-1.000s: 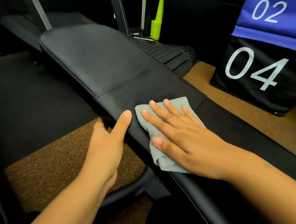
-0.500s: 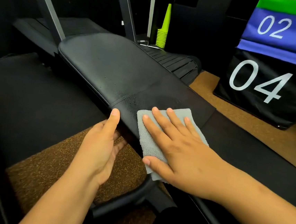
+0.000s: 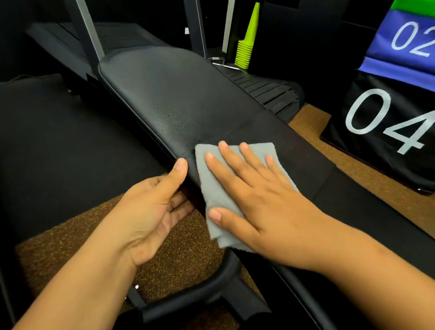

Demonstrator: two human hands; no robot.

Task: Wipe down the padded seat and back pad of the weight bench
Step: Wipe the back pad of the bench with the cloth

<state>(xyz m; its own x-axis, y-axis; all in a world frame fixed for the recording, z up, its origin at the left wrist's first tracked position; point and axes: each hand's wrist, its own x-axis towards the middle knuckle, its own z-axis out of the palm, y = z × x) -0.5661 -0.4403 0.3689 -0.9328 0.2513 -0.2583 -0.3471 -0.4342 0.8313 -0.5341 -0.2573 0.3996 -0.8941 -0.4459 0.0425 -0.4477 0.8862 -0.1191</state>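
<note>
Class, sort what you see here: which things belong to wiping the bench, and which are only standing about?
Belongs to the job:
grey cloth
bench pad
right hand flat on the cloth
left hand at the pad's edge

Standing about:
stacked green cones
numbered box
treadmill

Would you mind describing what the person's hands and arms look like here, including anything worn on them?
Both forearms are bare as far as the frame shows, with no sleeves in view. The left hand and the right hand wear no gloves, and no rings, watch or wristbands are visible. The fingernails that show are short and unpainted.
</note>
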